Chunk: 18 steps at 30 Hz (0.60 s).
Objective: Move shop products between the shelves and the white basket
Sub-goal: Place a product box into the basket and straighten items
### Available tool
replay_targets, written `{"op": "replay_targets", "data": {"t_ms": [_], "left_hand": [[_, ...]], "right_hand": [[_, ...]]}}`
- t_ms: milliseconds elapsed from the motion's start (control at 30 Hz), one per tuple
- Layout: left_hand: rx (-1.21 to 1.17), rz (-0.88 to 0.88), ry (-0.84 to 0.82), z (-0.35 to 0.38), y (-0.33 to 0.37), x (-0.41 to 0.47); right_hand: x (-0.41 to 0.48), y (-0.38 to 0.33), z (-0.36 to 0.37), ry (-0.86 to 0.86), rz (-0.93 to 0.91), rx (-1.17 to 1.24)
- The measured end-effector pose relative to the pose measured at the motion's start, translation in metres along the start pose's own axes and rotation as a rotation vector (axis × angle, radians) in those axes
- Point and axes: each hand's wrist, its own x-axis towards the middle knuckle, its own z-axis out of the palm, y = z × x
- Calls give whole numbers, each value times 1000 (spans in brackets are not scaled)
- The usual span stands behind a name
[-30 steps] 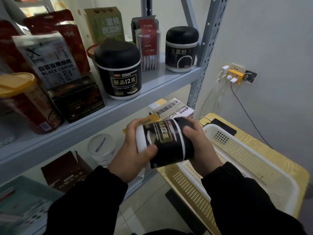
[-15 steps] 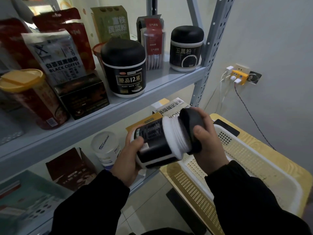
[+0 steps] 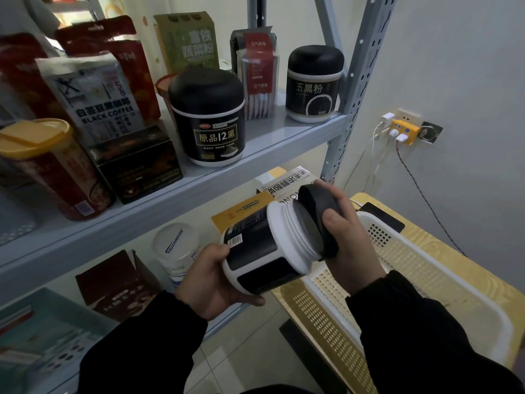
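item: left hand (image 3: 211, 280), fingers curled round the base of the black jar (image 3: 255, 251); the jar lies on its side between our two hands, over the near end of the basket. item: black lid (image 3: 318, 220), tilted against the jar's bare white neck and not seated, gripped in the right hand (image 3: 349, 240). item: white basket (image 3: 412, 251), just under and beyond the right hand, on the bench (image 3: 460, 263). step, we judge: jar in transit, lid loose. next move calls for squaring and twisting the lid home before setting the jar down.
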Motion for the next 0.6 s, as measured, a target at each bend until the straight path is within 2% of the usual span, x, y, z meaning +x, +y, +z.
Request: {"op": "replay_targets", "data": {"t_ms": [133,367,600], "left_hand": [[99,1,55,3,6,-1],[131,-204,-12,0,15,-3],[295,46,161,3,14,-10]], "right_hand": [[-3,5,2,-122,3,-145],[-3,8,4,-205,-97,-285],[5,9,5,-219,22,-168]]}}
